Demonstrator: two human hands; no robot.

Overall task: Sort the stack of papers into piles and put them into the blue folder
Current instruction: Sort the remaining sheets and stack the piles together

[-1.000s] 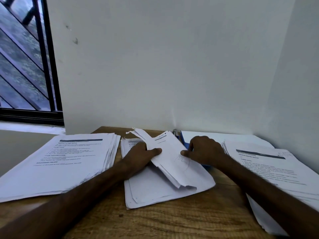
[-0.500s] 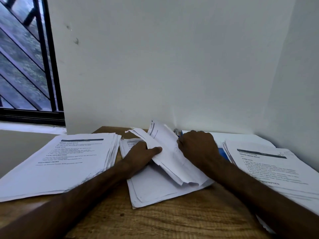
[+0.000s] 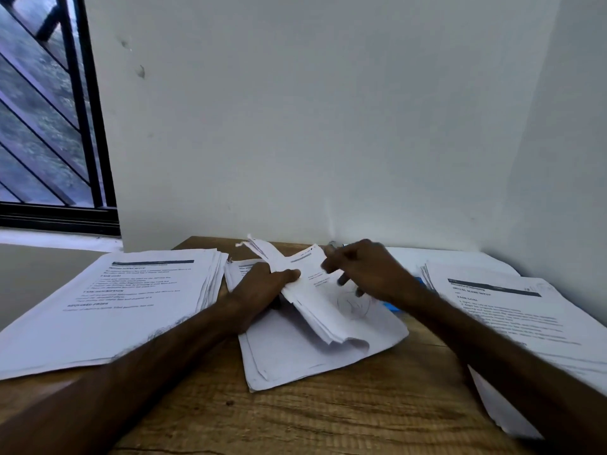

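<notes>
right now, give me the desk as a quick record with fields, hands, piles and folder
left hand: grips a lifted bundle of sheets, thumb on top
right hand: over the bundle's far end, blurred, grip unclear
middle pile: flat under the bundle
left pile: printed side up
right pile: printed side up, right forearm passes over it
blue folder: only a sliver shows beneath the papers by the right hand
table: wood
</notes>
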